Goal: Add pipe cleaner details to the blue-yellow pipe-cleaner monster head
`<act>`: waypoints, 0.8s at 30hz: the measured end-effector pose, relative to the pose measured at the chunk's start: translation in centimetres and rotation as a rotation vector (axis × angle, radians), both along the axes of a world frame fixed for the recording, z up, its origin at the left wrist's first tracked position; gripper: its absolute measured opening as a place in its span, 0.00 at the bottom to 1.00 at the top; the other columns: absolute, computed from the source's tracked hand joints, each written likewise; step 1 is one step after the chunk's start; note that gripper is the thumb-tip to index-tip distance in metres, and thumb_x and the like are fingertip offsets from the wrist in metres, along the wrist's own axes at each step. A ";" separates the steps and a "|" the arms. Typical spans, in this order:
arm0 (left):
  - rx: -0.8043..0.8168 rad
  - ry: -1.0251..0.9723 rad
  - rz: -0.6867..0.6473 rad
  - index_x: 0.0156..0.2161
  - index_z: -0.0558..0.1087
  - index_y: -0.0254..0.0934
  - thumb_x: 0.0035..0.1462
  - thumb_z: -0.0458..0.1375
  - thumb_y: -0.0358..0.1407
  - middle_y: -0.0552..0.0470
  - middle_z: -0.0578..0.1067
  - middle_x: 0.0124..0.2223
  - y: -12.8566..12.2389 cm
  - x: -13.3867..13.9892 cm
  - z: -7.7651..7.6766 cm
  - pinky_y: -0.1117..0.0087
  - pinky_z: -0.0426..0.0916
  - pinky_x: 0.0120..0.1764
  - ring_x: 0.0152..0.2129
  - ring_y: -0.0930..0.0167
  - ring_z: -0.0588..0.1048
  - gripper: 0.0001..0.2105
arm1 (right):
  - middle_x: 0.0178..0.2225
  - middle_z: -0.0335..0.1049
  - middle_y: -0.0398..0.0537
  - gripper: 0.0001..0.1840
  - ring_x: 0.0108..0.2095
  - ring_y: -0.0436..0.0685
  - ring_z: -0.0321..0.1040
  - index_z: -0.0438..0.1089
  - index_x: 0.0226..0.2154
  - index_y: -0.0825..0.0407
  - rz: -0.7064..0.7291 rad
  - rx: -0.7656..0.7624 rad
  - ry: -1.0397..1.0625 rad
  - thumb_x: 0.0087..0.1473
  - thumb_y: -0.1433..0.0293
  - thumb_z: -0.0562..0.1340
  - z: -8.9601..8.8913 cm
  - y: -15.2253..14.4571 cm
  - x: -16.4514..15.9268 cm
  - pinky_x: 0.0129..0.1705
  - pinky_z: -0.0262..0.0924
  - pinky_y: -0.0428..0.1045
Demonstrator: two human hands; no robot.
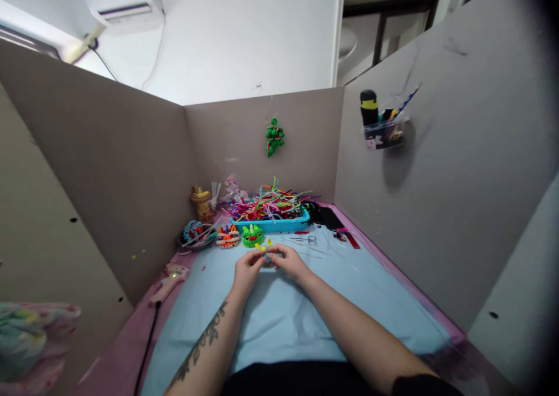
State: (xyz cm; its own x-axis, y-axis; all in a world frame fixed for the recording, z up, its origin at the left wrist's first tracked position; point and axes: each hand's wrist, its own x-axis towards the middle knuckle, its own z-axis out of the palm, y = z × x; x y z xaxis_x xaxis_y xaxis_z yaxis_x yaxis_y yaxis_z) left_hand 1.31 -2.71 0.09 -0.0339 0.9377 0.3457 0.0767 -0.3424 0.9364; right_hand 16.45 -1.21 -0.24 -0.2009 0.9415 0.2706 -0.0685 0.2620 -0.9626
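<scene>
Over the light blue cloth (288,320), my left hand (248,268) and my right hand (289,261) meet, fingers closed from both sides on one small craft piece (261,247). Yellow tips stick up from it and some blue shows between the fingers; most of it is hidden. Just beyond the hands sit a green fuzzy animal head (253,236) with a red and white face and an orange and white fuzzy head (227,237). To the right of them lie scissors (311,240).
A blue tray (275,227) heaped with coloured pipe cleaners (271,204) stands at the back. On the left are a bowl (194,243) and a corded pink glue gun (168,282). A black flat item (328,216) and red strip (353,240) lie right. Grey panels (262,102) enclose the table.
</scene>
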 end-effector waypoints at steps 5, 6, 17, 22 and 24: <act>0.013 0.081 0.021 0.34 0.76 0.33 0.44 0.61 0.35 0.48 0.78 0.30 0.0 0.0 -0.3 0.70 0.69 0.34 0.28 0.68 0.75 0.10 | 0.19 0.67 0.41 0.09 0.21 0.50 0.64 0.71 0.26 0.55 -0.052 0.029 -0.024 0.41 0.66 0.64 0.5 -0.5 0.0 0.25 0.59 0.45; -0.001 0.070 0.013 0.34 0.76 0.33 0.44 0.60 0.35 0.49 0.77 0.29 0.1 0.1 -0.4 0.70 0.69 0.33 0.27 0.69 0.75 0.10 | 0.20 0.68 0.42 0.08 0.22 0.51 0.65 0.71 0.25 0.55 -0.074 0.053 -0.035 0.40 0.67 0.64 0.6 -0.5 0.0 0.28 0.60 0.46; -0.227 -0.176 -0.065 0.31 0.74 0.31 0.39 0.65 0.40 0.51 0.77 0.24 -0.1 0.4 0.3 0.74 0.66 0.27 0.21 0.73 0.73 0.14 | 0.26 0.72 0.45 0.04 0.31 0.54 0.68 0.72 0.23 0.53 -0.221 0.296 -0.133 0.41 0.73 0.60 0.2 -0.5 0.1 0.37 0.62 0.48; -0.255 -0.175 -0.105 0.30 0.75 0.31 0.39 0.65 0.42 0.50 0.76 0.23 -0.3 0.3 0.4 0.75 0.65 0.25 0.19 0.73 0.73 0.16 | 0.27 0.72 0.46 0.06 0.32 0.54 0.68 0.72 0.24 0.53 -0.233 0.353 -0.142 0.41 0.75 0.59 0.1 -0.5 0.0 0.38 0.62 0.49; -0.246 -0.161 -0.120 0.30 0.75 0.30 0.38 0.66 0.42 0.50 0.76 0.23 -0.3 0.3 0.4 0.75 0.65 0.25 0.19 0.73 0.72 0.16 | 0.28 0.72 0.46 0.06 0.33 0.55 0.68 0.73 0.25 0.52 -0.218 0.362 -0.161 0.42 0.75 0.59 0.1 -0.5 0.0 0.40 0.62 0.50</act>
State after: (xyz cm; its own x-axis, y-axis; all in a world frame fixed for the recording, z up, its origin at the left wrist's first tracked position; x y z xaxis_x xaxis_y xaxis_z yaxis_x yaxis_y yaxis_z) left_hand 1.65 -3.03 0.51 0.0459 0.9932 0.1072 -0.1069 -0.1018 0.9890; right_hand 16.43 -1.73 -0.19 -0.0748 0.8170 0.5717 0.1683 0.5754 -0.8003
